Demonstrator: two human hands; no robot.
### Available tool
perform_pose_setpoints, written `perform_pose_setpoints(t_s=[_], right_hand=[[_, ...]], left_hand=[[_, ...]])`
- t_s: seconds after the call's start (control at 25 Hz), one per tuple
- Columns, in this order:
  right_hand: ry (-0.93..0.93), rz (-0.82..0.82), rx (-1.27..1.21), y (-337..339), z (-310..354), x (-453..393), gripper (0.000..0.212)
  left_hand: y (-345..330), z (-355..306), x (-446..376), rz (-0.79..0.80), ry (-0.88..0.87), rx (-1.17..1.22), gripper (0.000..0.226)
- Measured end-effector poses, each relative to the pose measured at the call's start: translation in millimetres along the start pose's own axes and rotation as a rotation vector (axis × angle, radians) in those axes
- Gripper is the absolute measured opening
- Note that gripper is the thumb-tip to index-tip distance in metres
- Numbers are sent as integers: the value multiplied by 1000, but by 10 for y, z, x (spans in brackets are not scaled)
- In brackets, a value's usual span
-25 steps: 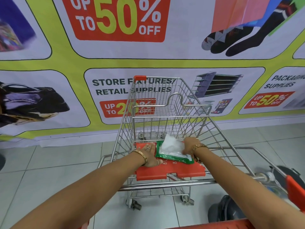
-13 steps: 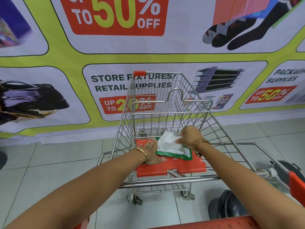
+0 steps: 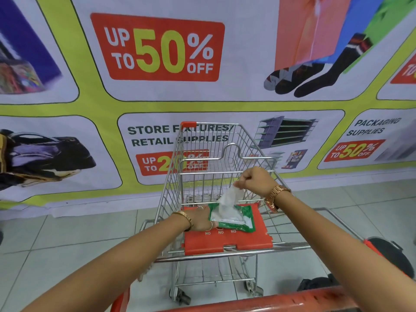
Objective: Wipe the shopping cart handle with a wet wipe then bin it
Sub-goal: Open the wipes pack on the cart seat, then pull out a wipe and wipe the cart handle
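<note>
A green pack of wet wipes (image 3: 242, 218) lies on the red child-seat flap (image 3: 227, 242) of a wire shopping cart (image 3: 202, 158). My left hand (image 3: 200, 218) presses flat on the pack's left end. My right hand (image 3: 256, 180) is raised above the pack, fingers pinched on a white wet wipe (image 3: 229, 200) that stretches up out of the pack's opening, its lower end still inside. The red cart handle (image 3: 258, 301) runs across the bottom edge of the view, close to me, with neither hand on it.
A large printed sale banner (image 3: 157, 46) covers the wall just beyond the cart. Grey floor tiles lie around it. Dark rounded objects (image 3: 391, 255) sit low on the right, beside the cart; what they are is unclear.
My right hand has risen from the pack, drawing the white wipe up and out. My left hand has stayed on the pack. The view has tilted up a little.
</note>
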State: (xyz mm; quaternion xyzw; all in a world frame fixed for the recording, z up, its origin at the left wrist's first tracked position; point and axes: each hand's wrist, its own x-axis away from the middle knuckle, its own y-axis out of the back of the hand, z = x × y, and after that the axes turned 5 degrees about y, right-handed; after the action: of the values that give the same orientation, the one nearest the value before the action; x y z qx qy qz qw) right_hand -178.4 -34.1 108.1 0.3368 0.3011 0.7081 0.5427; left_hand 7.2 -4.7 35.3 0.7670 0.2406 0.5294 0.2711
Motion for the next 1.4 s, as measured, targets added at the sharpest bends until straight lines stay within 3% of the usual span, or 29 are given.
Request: perform_pose_setpoints(t_s=[0.08,0.24,0.36,0.52,0.68,0.76,0.88,1.04,1.4], right_hand=[[30,1,15,99,108,58,30],[33,-75,-43,158,244,163,35],[24,-132,-76,189,357,287,36],[61,-170,-139,232,477,392,44],[79,-193,-162,254,541,438,46],[87,-198,-176,259,522,450,48],[61,-217,-126,276,429,475,49],[53,-183,-113,291,301,519,50],[0,-255,-65,413,60,553,52]], left_hand=[[90,-27,156,-111,-67,120,61],[262,-108,489,-332,-191,437,60],[338,-169,671,-455,-224,508,34],[405,-267,839,-618,-239,639,19],[468,-393,895,-783,-198,697,44],[492,-436,902,-827,-157,606,47],[523,-426,898,-834,-140,501,27],[552,-343,821,-847,-182,393,20],[589,-260,657,-866,-137,436,22]])
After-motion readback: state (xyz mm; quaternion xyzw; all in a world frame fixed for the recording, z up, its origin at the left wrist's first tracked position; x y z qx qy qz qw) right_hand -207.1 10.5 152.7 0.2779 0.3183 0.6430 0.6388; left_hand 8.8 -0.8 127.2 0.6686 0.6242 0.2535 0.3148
